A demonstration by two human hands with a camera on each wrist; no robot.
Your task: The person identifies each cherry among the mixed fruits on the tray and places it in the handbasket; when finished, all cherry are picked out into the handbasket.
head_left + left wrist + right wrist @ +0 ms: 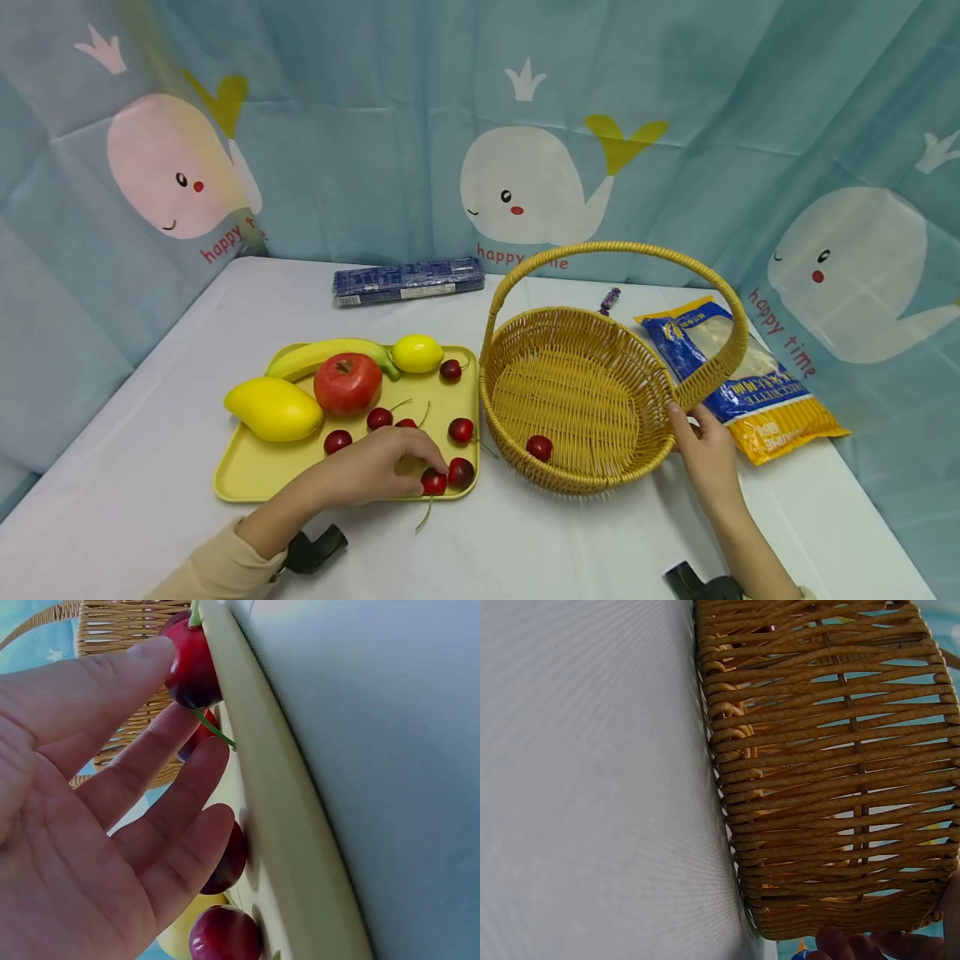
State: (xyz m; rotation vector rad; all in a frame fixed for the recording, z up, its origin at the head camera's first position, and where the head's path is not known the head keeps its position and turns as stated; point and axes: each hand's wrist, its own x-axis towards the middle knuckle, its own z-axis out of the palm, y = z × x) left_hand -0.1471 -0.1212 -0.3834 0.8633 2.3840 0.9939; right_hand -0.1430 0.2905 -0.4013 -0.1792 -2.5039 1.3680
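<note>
My left hand (375,468) reaches over the front right of the yellow tray (255,483), thumb and forefinger at either side of a red cherry (433,482). In the left wrist view the thumb lies against that cherry (193,666), while the other fingers are loosely bent. Another cherry (461,473) sits right beside it on the tray. My right hand (705,454) grips the right side of the wicker basket (570,392) just below its handle. One cherry (538,448) lies inside the basket. The right wrist view shows the woven side (840,787) and fingertips (832,941) at the basket's edge.
The tray also bears a banana (322,354), a lemon (417,353), a red apple (347,383), a yellow mango (274,408) and several cherries. Behind stand a blue packet (408,282) and a wrapped candy (610,301). A blue-and-yellow bag (742,375) lies right of the basket.
</note>
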